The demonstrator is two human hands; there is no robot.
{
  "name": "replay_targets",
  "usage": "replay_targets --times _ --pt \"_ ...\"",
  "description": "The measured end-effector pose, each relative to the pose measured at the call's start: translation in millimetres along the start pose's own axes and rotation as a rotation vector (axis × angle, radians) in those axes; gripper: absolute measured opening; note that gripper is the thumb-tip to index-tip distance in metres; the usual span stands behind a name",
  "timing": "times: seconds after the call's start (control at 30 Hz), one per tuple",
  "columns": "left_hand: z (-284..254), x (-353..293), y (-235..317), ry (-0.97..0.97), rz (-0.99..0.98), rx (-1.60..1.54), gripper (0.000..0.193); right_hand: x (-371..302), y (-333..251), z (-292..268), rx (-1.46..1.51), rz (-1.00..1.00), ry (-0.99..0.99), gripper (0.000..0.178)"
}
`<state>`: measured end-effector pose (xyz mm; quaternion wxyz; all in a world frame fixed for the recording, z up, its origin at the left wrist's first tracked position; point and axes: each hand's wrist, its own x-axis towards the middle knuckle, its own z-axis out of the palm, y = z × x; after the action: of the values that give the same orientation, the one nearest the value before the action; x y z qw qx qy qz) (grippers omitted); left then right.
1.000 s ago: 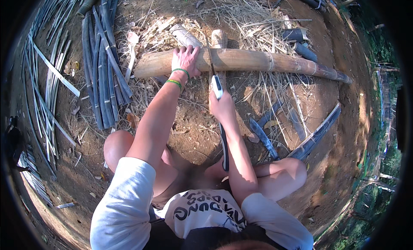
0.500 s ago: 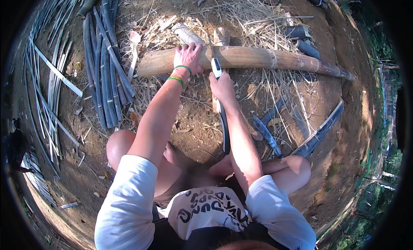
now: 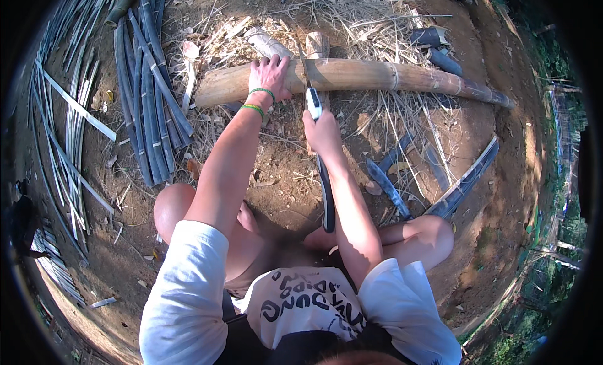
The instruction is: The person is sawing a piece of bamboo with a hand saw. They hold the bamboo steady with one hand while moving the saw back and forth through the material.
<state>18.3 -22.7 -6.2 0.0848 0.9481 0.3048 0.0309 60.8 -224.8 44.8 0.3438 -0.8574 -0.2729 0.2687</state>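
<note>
A thick tan bamboo pole lies crosswise in front of me, darker toward its thin right end. My left hand grips it from above, left of the saw, with green bands around the wrist. In my right hand is a hand saw, its long dark handle running back under my forearm. The saw's narrow blade lies across the pole just right of my left hand. How deep the blade sits cannot be made out. Short round log pieces show behind the pole.
Dark split bamboo lengths are piled at left, beside thin strips. More split pieces lie near my right knee, and short bamboo sections rest at far right. Shavings and straw cover the dirt beyond the pole.
My right hand has drawn the saw slightly back toward me across the pole. The left hand keeps its place on the bamboo. The whole view has shifted a little.
</note>
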Motion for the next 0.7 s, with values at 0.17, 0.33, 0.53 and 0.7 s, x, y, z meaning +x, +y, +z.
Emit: replay_targets --times 0.17,0.33,0.53,0.7 --pt "3.4 -9.1 -4.1 0.04 -0.014 0.07 0.106 -110.9 35.3 -6.5 -0.058 -0.117 0.123 0.039" --pt "6.0 4.7 9.1 0.058 0.014 -0.034 0.106 27.8 15.6 3.7 -0.062 0.036 0.023 0.039" --pt "5.9 -6.0 -1.6 0.046 -0.008 0.043 0.102 -108.9 61.0 -8.1 -0.057 -0.055 0.079 0.035" --pt "6.5 1.9 2.6 0.037 -0.012 -0.02 0.107 7.0 5.0 0.4 -0.015 0.081 -0.003 0.04"
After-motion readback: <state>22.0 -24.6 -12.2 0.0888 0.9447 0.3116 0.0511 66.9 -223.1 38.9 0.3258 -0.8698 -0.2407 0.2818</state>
